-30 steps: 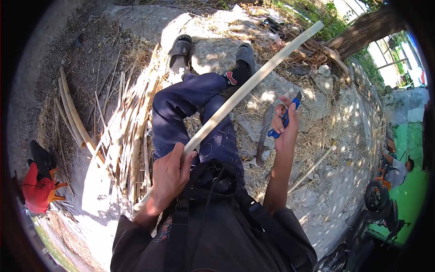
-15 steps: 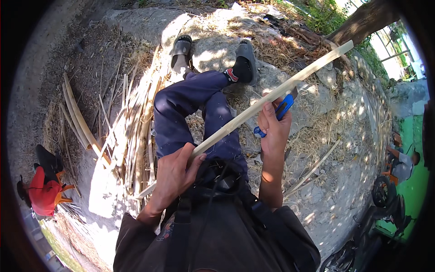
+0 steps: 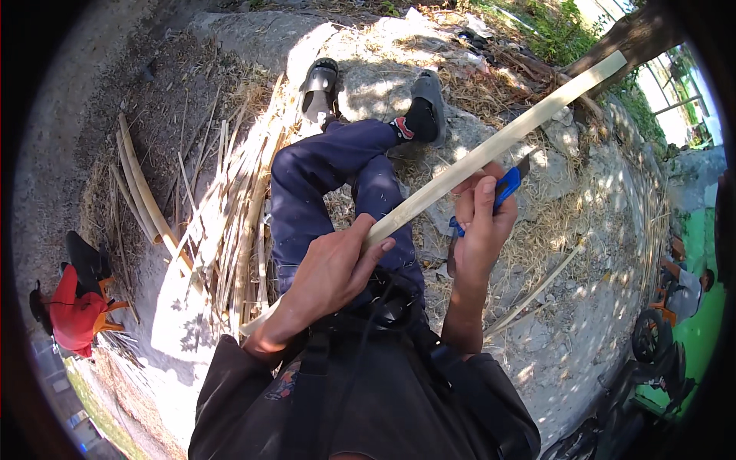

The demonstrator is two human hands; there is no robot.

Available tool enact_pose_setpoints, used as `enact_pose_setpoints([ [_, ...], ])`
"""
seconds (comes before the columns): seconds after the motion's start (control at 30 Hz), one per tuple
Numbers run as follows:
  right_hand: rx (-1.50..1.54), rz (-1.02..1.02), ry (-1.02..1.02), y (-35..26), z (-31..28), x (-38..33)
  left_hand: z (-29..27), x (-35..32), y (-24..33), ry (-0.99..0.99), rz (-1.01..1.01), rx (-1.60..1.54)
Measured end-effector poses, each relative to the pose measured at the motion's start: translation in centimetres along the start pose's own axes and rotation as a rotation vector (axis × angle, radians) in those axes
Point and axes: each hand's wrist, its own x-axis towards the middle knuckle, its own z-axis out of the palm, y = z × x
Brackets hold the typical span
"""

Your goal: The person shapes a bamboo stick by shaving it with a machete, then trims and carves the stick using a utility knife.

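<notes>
A long pale bamboo strip (image 3: 437, 186) slants across my lap, its far end up at the right near a tree trunk. My left hand (image 3: 328, 264) is closed around its lower part, with the near end passing beneath my left forearm. In my right hand (image 3: 484, 226) is a blue utility knife (image 3: 507, 185), its dark blade sticking out past the fingers toward the upper right. The right fingertips are close under the strip's middle; whether they touch it is hard to make out.
A pile of split bamboo strips (image 3: 249, 222) lies left of my legs, with thicker curved pieces (image 3: 139, 180) beyond. Another thin strip (image 3: 533, 297) is on the ground at right. A person in red (image 3: 70, 310) sits far left, another person (image 3: 688, 291) far right near a motorcycle (image 3: 652, 360).
The right hand and knife have shifted right and turned, so the blade now shows above the handle. My left hand has moved slightly right and up, and the strip's far end sits higher and farther right.
</notes>
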Motion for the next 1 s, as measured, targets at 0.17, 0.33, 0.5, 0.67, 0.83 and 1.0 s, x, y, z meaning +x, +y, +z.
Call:
enact_pose_setpoints([
  [0.17, 0.037, 0.017, -0.224, 0.1, -2.8, -2.1, -0.6, 0.2, 0.1, -0.037, 0.012, -0.075],
  [0.33, -0.732, -0.359, -0.522, -0.8, -2.7, -4.0, -0.6, -0.2, 0.6, -0.050, 0.018, -0.141],
  [0.5, -0.762, -0.452, -0.527, -1.1, -2.4, -3.7, -0.4, -0.6, 0.9, -0.047, 0.030, -0.167],
  [0.67, -0.839, -0.501, -0.532, -1.8, -2.5, -3.4, -0.1, -1.0, 1.0, 0.034, 0.117, -0.076],
  [0.83, -0.875, -0.650, -0.448, -1.7, -2.3, -3.2, -0.5, -1.1, 1.4, 0.025, 0.140, -0.069],
  [1.0, -0.902, -0.706, -0.447, -1.9, -2.3, -2.8, -0.9, -1.3, 1.4, 0.030, 0.151, -0.072],
])
